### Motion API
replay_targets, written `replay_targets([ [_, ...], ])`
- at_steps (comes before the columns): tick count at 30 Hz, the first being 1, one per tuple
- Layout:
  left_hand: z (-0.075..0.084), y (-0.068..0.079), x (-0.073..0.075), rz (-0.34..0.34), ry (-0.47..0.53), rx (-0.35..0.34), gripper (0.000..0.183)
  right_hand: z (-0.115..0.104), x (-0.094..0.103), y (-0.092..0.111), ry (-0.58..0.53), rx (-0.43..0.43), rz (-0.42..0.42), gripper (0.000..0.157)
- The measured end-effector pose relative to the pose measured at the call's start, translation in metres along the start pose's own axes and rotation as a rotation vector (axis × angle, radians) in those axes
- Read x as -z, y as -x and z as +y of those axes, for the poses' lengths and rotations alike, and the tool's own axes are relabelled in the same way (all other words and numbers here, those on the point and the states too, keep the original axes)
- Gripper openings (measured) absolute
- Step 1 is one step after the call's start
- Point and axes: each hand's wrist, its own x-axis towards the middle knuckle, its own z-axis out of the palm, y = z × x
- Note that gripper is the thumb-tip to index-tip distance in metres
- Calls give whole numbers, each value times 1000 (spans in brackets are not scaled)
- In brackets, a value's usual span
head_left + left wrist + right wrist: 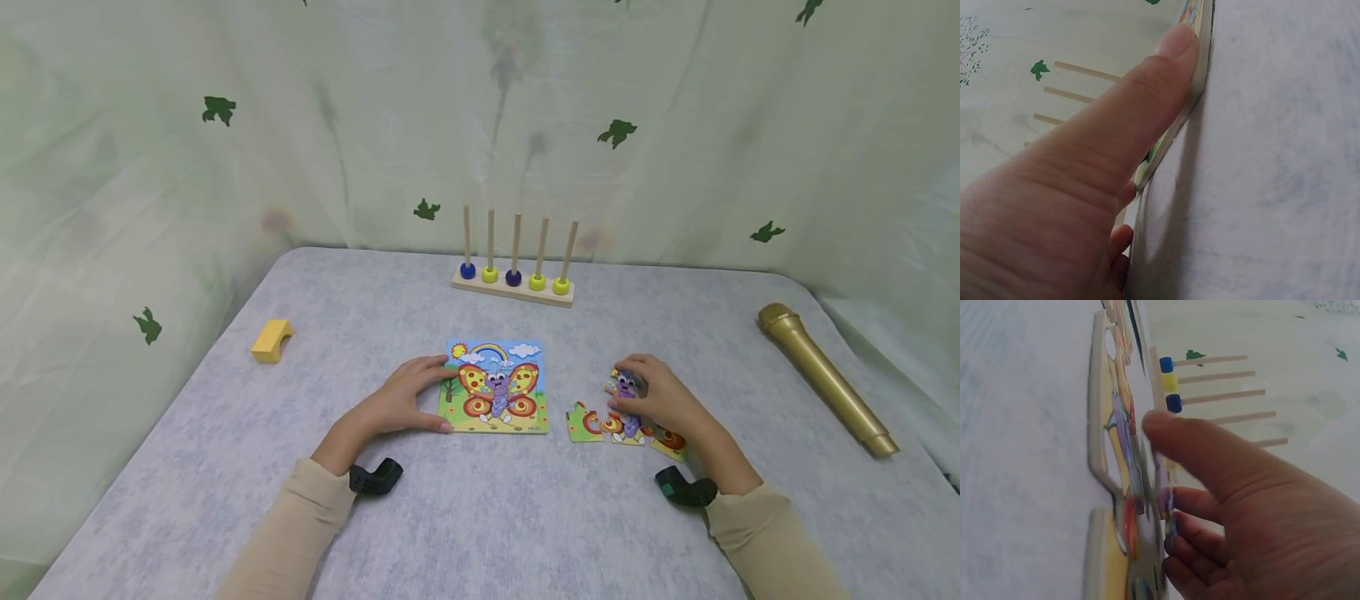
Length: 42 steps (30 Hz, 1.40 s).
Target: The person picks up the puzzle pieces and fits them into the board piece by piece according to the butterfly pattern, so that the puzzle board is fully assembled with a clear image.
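A square butterfly puzzle board [495, 387] lies flat on the table. My left hand [405, 396] rests at its left side, fingertips on the upper left edge and thumb at the lower left corner. In the left wrist view the thumb [1141, 87] lies along the board's edge. To the right, my right hand [660, 396] pinches a puzzle piece [625, 383] with the purple butterfly face, partly hidden by the fingers. Just below it lie a green and red piece [583, 423], a middle piece [628, 429] and a right piece [670, 443], partly covered by the hand.
A wooden peg stand [517, 290] with blue and yellow beads stands at the back. A yellow arch block [272, 342] lies far left, and a gold microphone [825, 379] lies at the right. A pale patterned curtain [375, 125] hangs behind the table.
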Motion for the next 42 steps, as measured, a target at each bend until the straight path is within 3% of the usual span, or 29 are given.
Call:
replay_targets([
  [6,-1,0,-1,7,0,-2,83,-15,4,0,-74,1,36,64],
  [13,-1,1,-1,12,0,-2,84,-48,6,-1,-153,159,93,60],
  [26,-1,0,1,13,5,-2,84,-111,-23,-29,-200,362,-8,58],
  [34,-2,0,1,22,15,-15,83,-117,-53,-53,-132,386,-71,57],
  [42,0,0,0,21,6,-20,83,-118,-71,-63,-44,324,-183,56],
])
